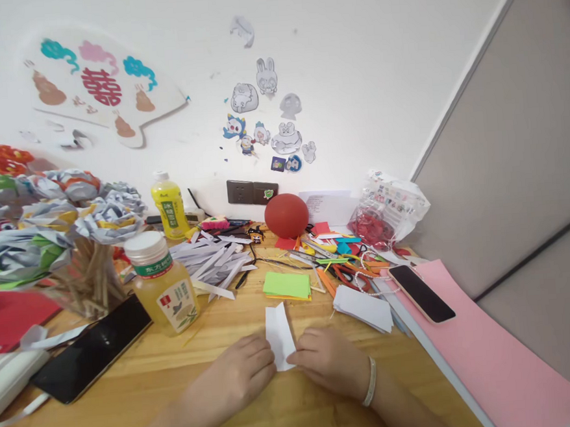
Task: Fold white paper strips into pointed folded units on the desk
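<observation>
Holding a white slip (278,336) by both sides

Our left hand (244,371) closes curled fingers on the slip's left edge, and our right hand (328,361) pinches it near the lower right corner; a bracelet (370,382) circles our right wrist. Between them the white slip shows a lengthwise crease, over the wooden table (299,415); whether it touches the wood, we cannot tell. Just beyond it we see a green-topped paper stack (286,283), with a white paper stack (363,308) to the right. Beyond our left hand stands a wide bottle (174,302).
</observation>
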A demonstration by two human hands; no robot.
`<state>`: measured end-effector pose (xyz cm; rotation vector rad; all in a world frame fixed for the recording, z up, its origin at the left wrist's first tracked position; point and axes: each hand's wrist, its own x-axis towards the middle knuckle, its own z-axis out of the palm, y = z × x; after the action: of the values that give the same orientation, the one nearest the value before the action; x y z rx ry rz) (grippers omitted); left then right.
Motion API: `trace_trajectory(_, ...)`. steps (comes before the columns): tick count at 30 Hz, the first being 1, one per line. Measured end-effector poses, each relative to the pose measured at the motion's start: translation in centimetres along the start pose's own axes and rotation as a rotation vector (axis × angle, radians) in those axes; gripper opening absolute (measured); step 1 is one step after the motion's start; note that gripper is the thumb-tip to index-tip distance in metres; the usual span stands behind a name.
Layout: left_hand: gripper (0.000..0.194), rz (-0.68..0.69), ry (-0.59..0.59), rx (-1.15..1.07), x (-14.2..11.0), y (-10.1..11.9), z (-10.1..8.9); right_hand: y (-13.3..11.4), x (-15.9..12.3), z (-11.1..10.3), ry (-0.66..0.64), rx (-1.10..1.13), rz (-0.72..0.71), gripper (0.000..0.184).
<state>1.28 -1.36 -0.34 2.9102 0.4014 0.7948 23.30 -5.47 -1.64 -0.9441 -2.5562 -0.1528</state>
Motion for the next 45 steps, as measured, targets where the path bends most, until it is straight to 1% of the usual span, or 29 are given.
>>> trace_trajectory(4, 0.034, -0.066, -0.052, -0.059, 0.0, -0.1, -0.2, 0.7, -0.3, 0.0, -0.016, 0.118, 0.015, 0.021)
trace_trajectory(7, 0.038, -0.080, -0.093, -0.061, 0.0, -0.6, 0.0, 0.9, -0.3, 0.3, -0.009, 0.166, 0.034, 0.019)
trace_trajectory(9, 0.040, -0.069, -0.100, -0.036, 0.0, -0.9, 0.0, 1.0, -0.3, 0.4, -0.003, 0.207, 0.071, 0.014)
trace_trajectory(12, 0.042, -0.045, -0.080, 0.015, 0.0, -0.9, -0.1, 1.0, -0.2, 0.4, 0.027, 0.274, 0.137, 0.010)
trace_trajectory(16, 0.047, 0.043, -0.099, 0.048, 0.0, -0.6, -0.1, 1.0, -0.1, 0.2, 0.011, 0.407, 0.129, 0.009)
trace_trajectory(18, 0.044, 0.057, -0.130, 0.009, 0.0, -0.5, 0.0, 1.1, 0.0, 0.3, -0.005, 0.451, 0.118, 0.008)
trace_trajectory(20, 0.038, 0.042, -0.142, -0.057, 0.0, -0.7, 0.1, 1.2, 0.1, 0.4, -0.013, 0.465, 0.131, 0.007)
trace_trajectory(23, 0.030, 0.009, -0.131, -0.146, 0.0, -1.2, -0.2, 1.5, 0.1, 0.7, -0.012, 0.496, 0.149, 0.010)
trace_trajectory(26, 0.028, 0.004, -0.112, -0.156, -0.1, -1.6, -0.7, 1.7, 0.1, 0.8, -0.004, 0.541, 0.151, 0.013)
trace_trajectory(30, 0.025, 0.045, -0.095, -0.116, -0.2, -1.9, -1.0, 1.7, 0.1, 0.7, -0.031, 0.563, 0.183, 0.021)
trace_trajectory(35, 0.027, 0.049, -0.127, -0.092, -0.2, -1.9, -0.8, 1.7, 0.1, 0.5, -0.014, 0.593, 0.192, 0.029)
trace_trajectory(37, 0.028, 0.018, -0.121, -0.161, -0.1, -2.0, -0.5, 1.7, 0.2, 0.5, -0.028, 0.565, 0.218, 0.028)
trace_trajectory(41, 0.022, -0.089, -0.094, -0.350, 0.2, -2.2, 0.3, 1.8, 0.3, 0.7, -0.053, 0.501, 0.268, 0.023)
trace_trajectory(45, 0.025, -0.134, -0.091, -0.429, 0.4, -2.2, 0.9, 1.7, 0.4, 0.9, -0.013, 0.488, 0.313, 0.020)
